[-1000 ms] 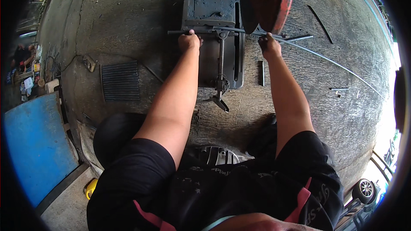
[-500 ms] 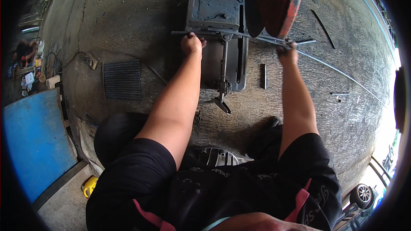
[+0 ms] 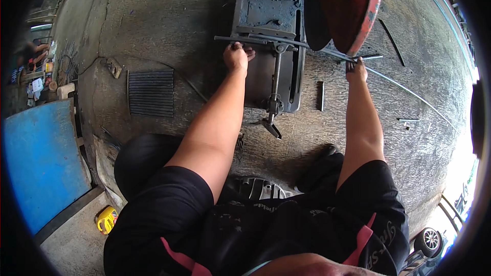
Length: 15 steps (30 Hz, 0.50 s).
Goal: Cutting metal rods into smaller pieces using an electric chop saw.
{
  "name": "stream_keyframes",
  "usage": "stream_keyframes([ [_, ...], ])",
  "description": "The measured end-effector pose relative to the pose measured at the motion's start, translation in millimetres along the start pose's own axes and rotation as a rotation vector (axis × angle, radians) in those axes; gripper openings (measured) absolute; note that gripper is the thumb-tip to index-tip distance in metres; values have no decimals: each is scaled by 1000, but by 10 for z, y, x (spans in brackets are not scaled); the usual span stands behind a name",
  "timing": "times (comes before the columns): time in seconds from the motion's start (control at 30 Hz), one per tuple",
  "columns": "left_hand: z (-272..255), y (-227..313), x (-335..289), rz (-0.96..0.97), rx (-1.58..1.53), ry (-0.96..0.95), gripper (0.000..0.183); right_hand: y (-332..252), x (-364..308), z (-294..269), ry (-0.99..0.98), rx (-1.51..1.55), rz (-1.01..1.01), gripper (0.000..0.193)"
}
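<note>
A cut-off saw with a red blade guard [image 3: 369, 15] stands on the floor in front of me. Long thin metal rods [image 3: 322, 49] lie across its grey base [image 3: 261, 79], along the vise. My left hand [image 3: 237, 59] is at the rods' left end, fingers curled against a metal rod and thumb apart; its fingertips are partly hidden. Right of the guard, my right hand [image 3: 356, 70] is closed around the rods. One rod runs on far to the right. The vise screw [image 3: 276, 74] and its handle [image 3: 271, 129] point toward me.
A row of cut dark rods [image 3: 151, 93] lies on the floor at left, near a cable. Short offcuts [image 3: 320, 96] and a dark strip [image 3: 392, 42] lie at right. A blue panel [image 3: 43, 153] and a yellow tape measure [image 3: 106, 220] are at lower left. Another person sits far left.
The view has shifted, so the saw sits further right in the picture. My left hand has dropped slightly lower against the rod. My right hand keeps its hold on the rods.
</note>
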<state>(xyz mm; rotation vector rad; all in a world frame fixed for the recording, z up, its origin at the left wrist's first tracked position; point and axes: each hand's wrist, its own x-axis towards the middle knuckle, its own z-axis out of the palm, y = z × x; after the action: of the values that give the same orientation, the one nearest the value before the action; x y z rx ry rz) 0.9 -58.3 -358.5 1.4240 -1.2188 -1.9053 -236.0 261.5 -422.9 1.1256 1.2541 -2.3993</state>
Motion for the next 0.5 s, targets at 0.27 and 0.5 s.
stream_keyframes([
  [0.27,9,-3,-11,9,-18,13,18,242,-205,140,-73,-53,65,23],
  [0.5,13,-3,-28,36,-35,12,14,340,-337,230,-45,-57,27,29],
])
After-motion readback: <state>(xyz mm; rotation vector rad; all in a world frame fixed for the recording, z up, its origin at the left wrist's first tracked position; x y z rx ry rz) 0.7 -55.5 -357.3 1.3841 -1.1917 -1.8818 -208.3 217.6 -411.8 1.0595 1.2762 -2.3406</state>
